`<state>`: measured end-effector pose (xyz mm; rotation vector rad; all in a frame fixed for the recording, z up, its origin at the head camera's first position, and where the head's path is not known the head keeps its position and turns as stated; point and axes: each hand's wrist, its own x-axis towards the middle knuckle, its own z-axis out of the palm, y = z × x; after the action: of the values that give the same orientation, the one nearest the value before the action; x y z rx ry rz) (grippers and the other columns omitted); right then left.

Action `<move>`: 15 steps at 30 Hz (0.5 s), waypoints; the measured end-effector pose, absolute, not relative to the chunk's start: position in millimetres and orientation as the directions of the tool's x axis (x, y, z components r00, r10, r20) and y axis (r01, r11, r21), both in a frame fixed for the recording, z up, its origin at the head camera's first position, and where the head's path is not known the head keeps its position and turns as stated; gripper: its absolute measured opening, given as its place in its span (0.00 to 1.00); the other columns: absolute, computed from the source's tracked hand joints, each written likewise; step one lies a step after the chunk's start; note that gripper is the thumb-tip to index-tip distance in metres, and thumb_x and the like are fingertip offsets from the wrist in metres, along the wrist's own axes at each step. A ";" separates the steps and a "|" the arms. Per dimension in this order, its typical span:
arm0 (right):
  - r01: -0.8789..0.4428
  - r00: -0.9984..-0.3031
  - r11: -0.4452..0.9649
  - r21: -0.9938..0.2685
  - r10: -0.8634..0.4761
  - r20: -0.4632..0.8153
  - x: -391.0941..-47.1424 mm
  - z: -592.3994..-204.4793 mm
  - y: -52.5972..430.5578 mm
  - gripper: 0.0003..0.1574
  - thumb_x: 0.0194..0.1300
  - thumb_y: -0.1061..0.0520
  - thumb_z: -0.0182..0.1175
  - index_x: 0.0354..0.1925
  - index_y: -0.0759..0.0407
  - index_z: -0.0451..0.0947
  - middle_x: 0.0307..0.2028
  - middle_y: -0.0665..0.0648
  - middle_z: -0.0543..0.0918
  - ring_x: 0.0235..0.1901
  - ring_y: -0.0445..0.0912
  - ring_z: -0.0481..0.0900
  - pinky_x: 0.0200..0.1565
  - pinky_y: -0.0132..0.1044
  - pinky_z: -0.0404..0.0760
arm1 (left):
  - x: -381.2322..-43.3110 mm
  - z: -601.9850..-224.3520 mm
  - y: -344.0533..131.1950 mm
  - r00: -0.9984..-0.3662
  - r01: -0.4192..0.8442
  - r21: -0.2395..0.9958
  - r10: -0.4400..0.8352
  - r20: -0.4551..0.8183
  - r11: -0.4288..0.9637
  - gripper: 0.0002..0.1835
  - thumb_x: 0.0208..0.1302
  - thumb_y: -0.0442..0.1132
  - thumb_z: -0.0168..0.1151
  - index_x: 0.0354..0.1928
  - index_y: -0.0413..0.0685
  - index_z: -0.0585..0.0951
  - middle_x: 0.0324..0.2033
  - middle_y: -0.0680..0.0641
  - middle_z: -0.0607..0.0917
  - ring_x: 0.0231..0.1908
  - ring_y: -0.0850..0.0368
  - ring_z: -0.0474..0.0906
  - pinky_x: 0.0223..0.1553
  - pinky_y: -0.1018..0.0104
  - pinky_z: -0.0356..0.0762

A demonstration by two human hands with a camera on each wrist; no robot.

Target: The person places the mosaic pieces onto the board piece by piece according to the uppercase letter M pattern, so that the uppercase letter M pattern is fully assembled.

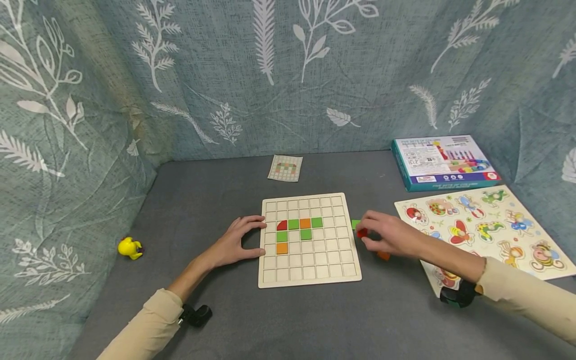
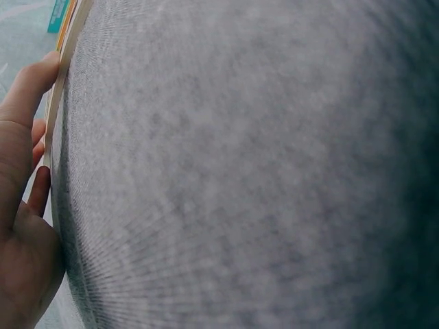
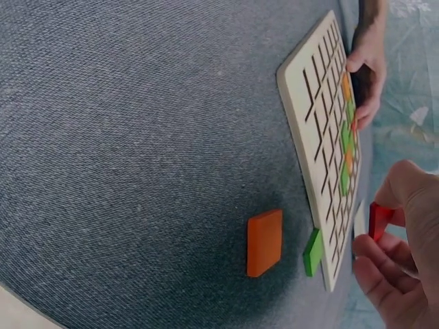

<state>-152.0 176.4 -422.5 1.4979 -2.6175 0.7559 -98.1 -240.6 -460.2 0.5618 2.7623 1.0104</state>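
A wooden grid board (image 1: 333, 256) lies flat on the table, with several green and orange square tiles and a red piece with a rounded corner (image 1: 282, 225) in its cells. My left hand (image 1: 235, 243) rests at the board's left edge, its thumb and fingers spread apart with the tips touching the rim. To the right of the board, my right hand (image 1: 388, 234) pinches a small red piece (image 3: 377, 221) between thumb and fingers. Below that hand, an orange square tile (image 3: 265, 243) lies on the cloth. A green tile (image 3: 313, 252) lies against the board's right edge.
Behind the board lies a small pattern card (image 1: 285, 168). At the right are an insect picture puzzle board (image 1: 483, 230) and a flat toy box (image 1: 443, 162). A yellow toy duck (image 1: 130, 248) sits far left. Patterned fabric (image 1: 252, 115) hangs behind the table.
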 end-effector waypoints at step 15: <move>-0.694 -0.638 0.461 -0.553 -0.749 0.177 -155.0 -416.9 167.7 0.03 0.65 0.61 0.62 0.38 0.53 0.80 0.33 0.48 0.81 0.31 0.34 0.73 0.34 0.32 0.77 | -98.5 -458.9 -240.6 -0.918 0.300 0.640 0.397 -0.008 0.707 0.35 0.55 0.50 0.72 0.65 0.53 0.72 0.69 0.48 0.67 0.66 0.46 0.60 0.63 0.39 0.60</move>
<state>-155.0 167.7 -416.9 1.3682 -2.7620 0.9758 -98.5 -240.6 -458.9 0.5682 2.7666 0.9989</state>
